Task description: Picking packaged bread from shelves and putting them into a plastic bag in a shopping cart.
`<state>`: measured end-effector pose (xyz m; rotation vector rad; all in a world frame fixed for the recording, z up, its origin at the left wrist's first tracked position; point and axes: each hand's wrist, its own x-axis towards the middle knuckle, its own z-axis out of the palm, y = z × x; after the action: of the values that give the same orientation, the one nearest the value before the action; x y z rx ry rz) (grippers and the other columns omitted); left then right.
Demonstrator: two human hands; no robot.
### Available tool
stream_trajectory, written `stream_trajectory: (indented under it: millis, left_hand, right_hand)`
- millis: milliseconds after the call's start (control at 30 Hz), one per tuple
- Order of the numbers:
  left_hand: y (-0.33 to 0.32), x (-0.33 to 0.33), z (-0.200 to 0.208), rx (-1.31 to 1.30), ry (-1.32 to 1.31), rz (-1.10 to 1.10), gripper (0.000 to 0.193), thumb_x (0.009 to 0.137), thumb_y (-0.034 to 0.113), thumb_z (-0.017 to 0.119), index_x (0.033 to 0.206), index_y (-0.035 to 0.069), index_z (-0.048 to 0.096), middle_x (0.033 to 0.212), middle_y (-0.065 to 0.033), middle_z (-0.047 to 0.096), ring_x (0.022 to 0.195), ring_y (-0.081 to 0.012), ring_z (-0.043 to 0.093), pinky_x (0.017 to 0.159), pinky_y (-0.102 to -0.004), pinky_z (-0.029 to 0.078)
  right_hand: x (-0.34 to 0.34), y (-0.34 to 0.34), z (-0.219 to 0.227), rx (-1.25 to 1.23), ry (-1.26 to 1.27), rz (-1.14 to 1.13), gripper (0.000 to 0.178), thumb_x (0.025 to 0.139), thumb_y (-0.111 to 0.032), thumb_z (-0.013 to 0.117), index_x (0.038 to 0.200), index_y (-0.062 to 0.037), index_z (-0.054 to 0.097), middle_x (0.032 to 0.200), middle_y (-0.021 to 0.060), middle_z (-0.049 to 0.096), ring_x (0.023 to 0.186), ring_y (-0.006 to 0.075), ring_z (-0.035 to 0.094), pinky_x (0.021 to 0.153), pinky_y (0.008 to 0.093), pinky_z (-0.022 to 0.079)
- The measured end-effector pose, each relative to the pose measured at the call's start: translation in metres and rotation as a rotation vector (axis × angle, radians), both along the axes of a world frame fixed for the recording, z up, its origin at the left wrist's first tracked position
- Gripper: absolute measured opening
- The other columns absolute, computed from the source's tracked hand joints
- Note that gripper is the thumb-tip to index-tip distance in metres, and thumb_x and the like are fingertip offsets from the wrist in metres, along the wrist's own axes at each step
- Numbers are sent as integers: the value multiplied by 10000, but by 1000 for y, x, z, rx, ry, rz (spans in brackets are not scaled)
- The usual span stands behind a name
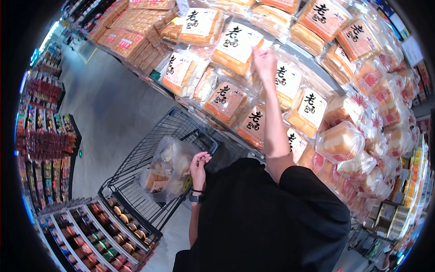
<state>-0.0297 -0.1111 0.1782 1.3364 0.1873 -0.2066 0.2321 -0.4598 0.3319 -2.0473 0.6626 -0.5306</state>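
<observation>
My right hand (265, 61) reaches far over the bread display, its fingers closed at the right edge of a bagged loaf of bread (235, 47) with a white label. The wrap is pinched there, as far as I can see. Similar bagged loaves lie around it, one with a white label (288, 80) just to the right. My left hand (198, 167), with a dark watch and band at the wrist, is curled beside the shopping cart (136, 181). What its fingers hold, if anything, is hidden. A clear plastic bag (170, 165) with bread inside rests in the cart.
Stacked brown packaged pastries (131, 31) fill the display's far left. Round bagged buns (342, 140) are piled at right. Shelves of jars and packets (97, 235) stand beyond the cart, lower left. Grey floor (104, 95) runs between shelves and display.
</observation>
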Motion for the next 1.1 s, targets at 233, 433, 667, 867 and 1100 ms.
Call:
stream_trajectory:
  millis: [233,433,667,867,1100]
  left_hand:
    - [11,-16,-1,26,4,102,223,1076,130,489,1182,2,637,1076,-75,679,980,-138,656,917,-278,519]
    - [18,-29,-3,22,3,134,230,1076,133,489,1183,-2,642,1067,-78,688,973,-144,664,908,-284,526]
    - [27,-31,4,4,-20,99,244,1078,153,498,1196,-10,636,1066,-81,685,980,-144,667,919,-284,523]
    - [37,-12,36,-49,25,95,310,1096,195,420,1194,-13,629,1109,-95,676,998,-174,660,956,-303,504]
    - [50,-4,47,-1165,70,96,561,1045,461,414,1459,87,476,1465,-99,547,1363,-298,491,1160,-496,359]
  right_hand:
    - [55,-54,2,-16,-131,-225,639,901,-648,614,787,-20,628,797,204,698,860,358,695,841,431,511]
    - [50,-40,1,60,-170,244,559,1014,-496,554,759,3,556,689,105,569,693,202,554,713,356,460]
    - [-20,60,50,-3,-514,583,370,1035,-252,607,776,-11,498,700,-3,421,681,105,383,625,295,362]
    - [-88,112,60,310,-528,674,351,1076,-265,532,789,-68,493,733,-41,415,667,73,377,614,248,333]
    - [-188,210,9,661,-423,801,303,1061,-281,557,845,-68,574,733,-22,483,642,65,430,578,232,333]
